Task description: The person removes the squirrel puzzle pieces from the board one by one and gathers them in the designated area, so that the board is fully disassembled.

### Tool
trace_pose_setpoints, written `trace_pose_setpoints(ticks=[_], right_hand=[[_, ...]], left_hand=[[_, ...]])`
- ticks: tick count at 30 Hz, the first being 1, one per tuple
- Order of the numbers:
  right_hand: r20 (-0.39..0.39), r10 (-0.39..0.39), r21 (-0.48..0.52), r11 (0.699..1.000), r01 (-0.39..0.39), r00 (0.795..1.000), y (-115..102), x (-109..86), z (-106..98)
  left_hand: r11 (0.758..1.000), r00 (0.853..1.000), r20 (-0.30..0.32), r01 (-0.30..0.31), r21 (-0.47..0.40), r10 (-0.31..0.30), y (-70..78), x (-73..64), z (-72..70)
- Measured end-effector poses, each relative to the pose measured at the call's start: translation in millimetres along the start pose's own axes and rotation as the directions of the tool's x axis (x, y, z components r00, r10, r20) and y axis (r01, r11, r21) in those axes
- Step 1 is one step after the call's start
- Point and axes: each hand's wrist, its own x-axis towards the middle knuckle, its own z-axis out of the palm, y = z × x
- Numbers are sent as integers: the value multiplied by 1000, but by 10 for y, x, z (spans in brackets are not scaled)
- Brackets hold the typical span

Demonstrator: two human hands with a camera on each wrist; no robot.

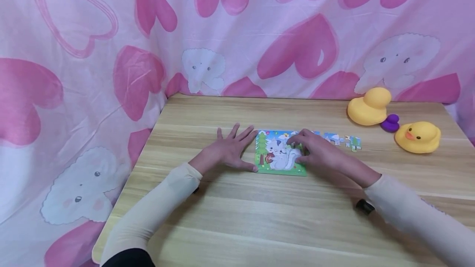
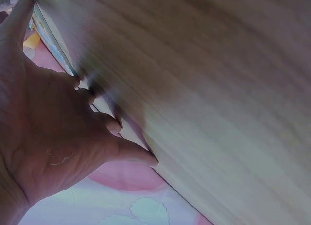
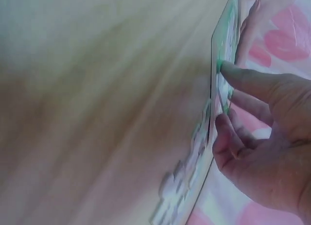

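Observation:
A flat jigsaw puzzle (image 1: 280,164) with a white squirrel picture lies on the wooden table. At its left edge rests my left hand (image 1: 231,151), fingers spread and straight, thumb by the lower left corner. The left wrist view shows that same hand (image 2: 58,128) flat against the tabletop. My right hand (image 1: 320,151) is over the puzzle's right side, fingers bent. In the right wrist view, its thumb and fingers pinch a small green-edged puzzle piece (image 3: 223,99) at the board. Loose puzzle pieces (image 1: 332,138) lie just beyond the right hand.
Another small cluster of pieces (image 1: 353,142) lies farther right. Two yellow rubber ducks (image 1: 369,108) and a small purple duck (image 1: 390,123) stand at the table's back right. A pink heart-patterned curtain (image 1: 237,32) hangs behind and left of the table (image 1: 237,217).

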Motion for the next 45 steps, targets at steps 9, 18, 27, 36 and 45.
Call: trace_pose_setpoints(ticks=[9, 18, 27, 36, 45], right_hand=[[82, -40, -19, 999, 41, 996, 41, 111, -100], [29, -66, 1, 998, 66, 997, 85, 89, -106], [-126, -89, 95, 990, 101, 988, 332, -199, -162], [-245, -43, 46, 997, 55, 969, 586, -684, -316], [-296, -3, -5, 1000, 2, 955, 906, -1125, -406]], left_hand=[[1000, 1000, 6, -5, -10, 5, -3, 10, 4], [1000, 1000, 3, 1, -31, -1, -2, 8, -17], [1000, 1000, 10, 7, -12, -6, 8, -4, -23], [1000, 1000, 13, 10, -6, -10, 11, 3, -10], [1000, 1000, 2, 10, -24, -10, 20, -13, -18]])
